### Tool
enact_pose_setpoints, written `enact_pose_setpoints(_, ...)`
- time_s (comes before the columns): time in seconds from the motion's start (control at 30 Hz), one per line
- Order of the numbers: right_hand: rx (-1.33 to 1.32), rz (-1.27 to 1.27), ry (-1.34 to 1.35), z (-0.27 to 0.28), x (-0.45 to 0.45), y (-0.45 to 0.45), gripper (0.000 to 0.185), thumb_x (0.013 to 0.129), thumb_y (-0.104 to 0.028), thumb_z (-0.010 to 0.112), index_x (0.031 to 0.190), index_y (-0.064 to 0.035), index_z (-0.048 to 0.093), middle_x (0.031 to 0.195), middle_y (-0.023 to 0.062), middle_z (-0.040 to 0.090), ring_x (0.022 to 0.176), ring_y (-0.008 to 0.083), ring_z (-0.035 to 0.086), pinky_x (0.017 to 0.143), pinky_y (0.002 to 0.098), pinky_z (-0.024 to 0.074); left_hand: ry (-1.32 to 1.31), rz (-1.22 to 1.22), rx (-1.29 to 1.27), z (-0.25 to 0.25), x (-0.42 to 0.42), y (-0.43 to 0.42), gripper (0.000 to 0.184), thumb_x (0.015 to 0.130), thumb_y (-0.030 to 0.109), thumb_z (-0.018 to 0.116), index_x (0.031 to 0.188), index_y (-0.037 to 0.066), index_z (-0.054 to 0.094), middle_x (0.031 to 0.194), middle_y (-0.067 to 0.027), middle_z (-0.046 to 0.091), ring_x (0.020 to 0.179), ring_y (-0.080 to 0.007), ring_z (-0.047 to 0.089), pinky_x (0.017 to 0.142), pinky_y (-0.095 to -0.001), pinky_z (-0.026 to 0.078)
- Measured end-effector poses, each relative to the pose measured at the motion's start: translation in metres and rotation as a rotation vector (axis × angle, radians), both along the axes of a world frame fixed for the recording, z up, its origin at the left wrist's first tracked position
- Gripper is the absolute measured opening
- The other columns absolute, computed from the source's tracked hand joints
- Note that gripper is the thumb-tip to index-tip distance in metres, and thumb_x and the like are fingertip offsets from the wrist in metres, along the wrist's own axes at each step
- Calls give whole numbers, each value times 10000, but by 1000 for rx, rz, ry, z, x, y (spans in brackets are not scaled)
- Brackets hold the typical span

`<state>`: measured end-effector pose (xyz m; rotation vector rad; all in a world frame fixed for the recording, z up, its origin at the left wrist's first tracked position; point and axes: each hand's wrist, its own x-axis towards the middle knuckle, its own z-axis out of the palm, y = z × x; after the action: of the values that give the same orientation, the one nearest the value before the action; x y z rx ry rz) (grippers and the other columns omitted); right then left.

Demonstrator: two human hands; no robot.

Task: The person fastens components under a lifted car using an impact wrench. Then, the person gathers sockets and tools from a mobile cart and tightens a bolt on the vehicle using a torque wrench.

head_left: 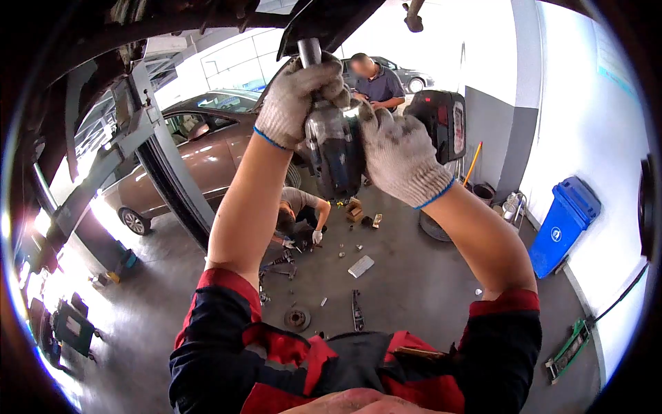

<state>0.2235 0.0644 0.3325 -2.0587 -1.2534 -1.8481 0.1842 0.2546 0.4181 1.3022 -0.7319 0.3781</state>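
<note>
Both my hands, in pale knitted gloves with blue cuffs, are raised beneath the car's underside. My left hand [293, 96] is closed, with its fingers wrapped round the front end of what looks like an impact wrench; a bare metal socket [309, 52] sticks up above the fist. The dark, scuffed body of the impact wrench [334, 148] hangs down between the two hands. On its right side my right hand [400, 145] is closed too, its fingers curled against the tool's upper part. The gloves hide where the tool's parts join.
A brown car [200, 159] stands behind a lift post [169, 172]. One co-worker crouches on the floor among loose parts, near a brake disc [297, 319]; another person [378, 86] stands further back. To the right are a blue bin [565, 224] and a green floor jack [569, 352].
</note>
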Motion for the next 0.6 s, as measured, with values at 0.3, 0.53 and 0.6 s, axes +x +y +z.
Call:
enact_pose_setpoints(0.3,-91,5,271,31,6,-23,422,838,-151,679,1197,25,548,945,175,700,802,333,736,709,432,594,69,23,-39,18,25,-15,179,974,212,671,980,33,657,750,-34,575,696,-160,614,629,-302,521)
enact_pose_setpoints(0.53,-134,69,336,39,7,-32,477,833,-229,728,1207,4,545,984,163,707,880,345,743,741,435,603,-103,-332,1,8,49,-8,185,948,209,684,1028,45,651,823,-84,655,936,-298,682,833,-460,543)
enact_pose_setpoints(0.6,-107,113,210,30,25,-28,454,839,-210,715,1201,4,544,973,163,707,884,349,741,745,441,603,-337,239,282,13,50,6,243,939,224,698,1065,17,674,877,-101,696,921,-277,691,792,-423,556)
